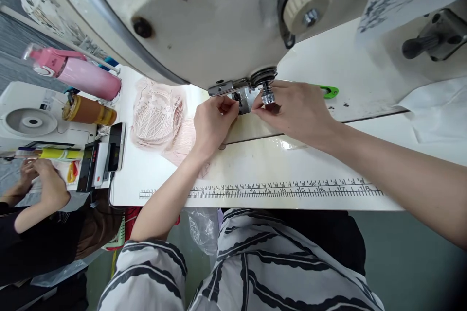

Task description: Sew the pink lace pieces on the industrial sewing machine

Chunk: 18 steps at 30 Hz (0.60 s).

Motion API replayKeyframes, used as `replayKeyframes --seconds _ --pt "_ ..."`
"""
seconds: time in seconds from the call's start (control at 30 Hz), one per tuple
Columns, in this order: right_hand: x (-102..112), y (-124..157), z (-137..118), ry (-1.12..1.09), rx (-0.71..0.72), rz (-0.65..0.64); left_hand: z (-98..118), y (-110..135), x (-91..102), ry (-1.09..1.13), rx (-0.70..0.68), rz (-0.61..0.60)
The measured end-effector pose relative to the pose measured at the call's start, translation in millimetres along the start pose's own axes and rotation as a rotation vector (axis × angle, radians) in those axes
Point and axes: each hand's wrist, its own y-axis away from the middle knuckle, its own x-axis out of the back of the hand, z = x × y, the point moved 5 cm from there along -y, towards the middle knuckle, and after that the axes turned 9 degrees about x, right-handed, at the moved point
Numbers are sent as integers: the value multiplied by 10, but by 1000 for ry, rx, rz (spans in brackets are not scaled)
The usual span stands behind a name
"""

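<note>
Both of my hands are at the needle area of a white sewing machine (219, 29). My left hand (216, 119) is left of the metal presser foot area (246, 99), thumb and forefinger pinched together; anything between them is too small to make out. On the other side, my right hand (297, 109) has its fingers curled in close to the needle, partly behind the tension knob (268, 95). What its fingertips hold, if anything, is hidden. Left of my left hand lies a stack of pale pink lace pieces (156, 114).
Green-handled snips (330, 91) lie behind my right hand. A printed ruler (262, 191) runs along the table's front edge. At left are a pink bottle (87, 75), a drink cup (89, 109) and a phone (116, 146). A co-worker's hands (45, 180) are farther left. White cloth (438, 112) lies at right.
</note>
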Motion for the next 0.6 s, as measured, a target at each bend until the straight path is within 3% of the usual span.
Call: replayKeyframes --seconds 0.6 --pt "-1 10 14 26 22 53 -45 32 -17 57 35 50"
